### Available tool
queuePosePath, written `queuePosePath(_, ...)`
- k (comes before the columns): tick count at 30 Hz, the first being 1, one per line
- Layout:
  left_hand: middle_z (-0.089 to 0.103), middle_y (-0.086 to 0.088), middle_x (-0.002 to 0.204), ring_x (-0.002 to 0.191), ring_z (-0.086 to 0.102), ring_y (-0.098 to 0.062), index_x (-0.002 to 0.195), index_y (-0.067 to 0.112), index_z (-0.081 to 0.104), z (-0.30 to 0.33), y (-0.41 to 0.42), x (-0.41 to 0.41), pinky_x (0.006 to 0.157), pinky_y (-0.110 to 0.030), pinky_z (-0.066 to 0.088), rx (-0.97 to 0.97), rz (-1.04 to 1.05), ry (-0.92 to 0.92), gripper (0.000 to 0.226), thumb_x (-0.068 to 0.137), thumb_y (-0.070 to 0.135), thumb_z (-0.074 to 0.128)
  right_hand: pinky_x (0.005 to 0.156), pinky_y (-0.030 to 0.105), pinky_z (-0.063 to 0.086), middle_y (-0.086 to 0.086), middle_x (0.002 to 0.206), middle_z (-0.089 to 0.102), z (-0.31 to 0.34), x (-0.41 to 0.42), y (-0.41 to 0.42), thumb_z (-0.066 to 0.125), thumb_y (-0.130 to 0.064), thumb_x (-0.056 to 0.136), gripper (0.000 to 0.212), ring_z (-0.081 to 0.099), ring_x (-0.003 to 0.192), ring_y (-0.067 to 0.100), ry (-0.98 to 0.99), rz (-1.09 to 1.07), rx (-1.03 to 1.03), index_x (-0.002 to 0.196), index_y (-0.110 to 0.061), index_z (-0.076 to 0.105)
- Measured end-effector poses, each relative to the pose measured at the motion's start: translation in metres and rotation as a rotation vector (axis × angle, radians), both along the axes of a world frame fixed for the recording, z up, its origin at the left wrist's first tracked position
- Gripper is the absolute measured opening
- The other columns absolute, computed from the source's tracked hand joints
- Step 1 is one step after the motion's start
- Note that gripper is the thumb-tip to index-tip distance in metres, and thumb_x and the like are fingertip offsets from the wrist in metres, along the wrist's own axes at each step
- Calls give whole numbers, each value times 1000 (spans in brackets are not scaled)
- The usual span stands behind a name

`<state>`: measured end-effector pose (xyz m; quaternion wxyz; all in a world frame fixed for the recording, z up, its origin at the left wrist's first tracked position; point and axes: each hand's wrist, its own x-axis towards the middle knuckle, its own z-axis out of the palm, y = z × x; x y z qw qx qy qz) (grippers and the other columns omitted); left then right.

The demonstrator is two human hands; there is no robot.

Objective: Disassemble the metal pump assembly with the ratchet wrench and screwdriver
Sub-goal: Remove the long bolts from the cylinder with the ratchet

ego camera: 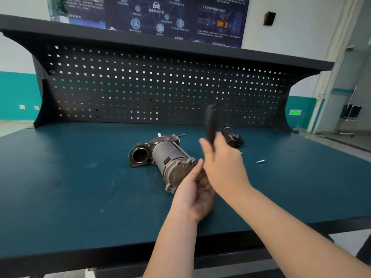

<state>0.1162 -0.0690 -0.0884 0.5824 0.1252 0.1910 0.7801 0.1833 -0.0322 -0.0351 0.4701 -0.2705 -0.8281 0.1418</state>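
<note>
Judging the pump assembly (168, 159) — lying mid-table (80, 187) — as heavy, rigid cast metal, we would steady its end flange, where our left hand (195, 194) curls beside it, while our right hand (222, 167) grips the dark tool handle (210, 125).

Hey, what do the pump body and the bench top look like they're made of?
Pump body: looks like cast metal, dull grey-brown and tarnished, with a smoother steel-like cylinder in the middle. Bench top: matte dark teal surface with faint scuffs, probably a rubber or vinyl mat, though that is uncertain.
</note>
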Motion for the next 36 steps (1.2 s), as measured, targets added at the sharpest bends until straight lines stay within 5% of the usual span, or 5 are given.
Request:
queuePosePath(9, 73, -14, 85, 70, 71, -22, 73, 0, 74, 0, -3, 1, 80, -31, 54, -2, 23, -48, 24, 81, 20, 64, 32, 18, 33, 4, 66, 51, -3, -14, 4, 37, -40, 101, 39, 44, 31, 12, 853, 56, -1387, 79, -9, 48)
queuePosePath(15, 69, -9, 86, 80, 67, -22, 88, 11, 70, 4, -4, 1, 74, -33, 54, 25, -89, 25, 23, 89, 30, 57, 51, 37, 40, 9, 63, 61, -9, -8, -13, 45, -41, 97, 29, 56, 60, 35, -40, 13, 238, 92, -14, 51)
queuePosePath(23, 72, -13, 83, 70, 69, -21, 80, 1, 72, 4, -5, 3, 79, -28, 52, -19, 24, -41, 24, 86, 22, 62, 43, 26, 38, 9, 65, 51, 2, -21, 8, 38, -38, 100, 38, 50, 43, 22, 725, -60, -1131, 80, -8, 49)
queuePosePath(30, 69, -9, 104, 98, 66, -22, 105, 13, 67, 7, -9, 3, 84, -35, 53, 36, -64, -7, 27, 94, 33, 51, 47, 38, 42, 13, 58, 59, 3, -11, -11, 47, -37, 97, 33, 55, 51, 37, -192, 76, 513, 90, -6, 54)
queuePosePath(36, 67, -9, 94, 94, 61, -22, 99, 9, 67, 8, -10, 0, 91, -34, 47, -25, -23, -26, 22, 89, 27, 58, 58, 30, 40, -2, 61, 57, -8, -17, -15, 42, -43, 97, 27, 56, 61, 16, 257, -17, -192, 81, -21, 46)
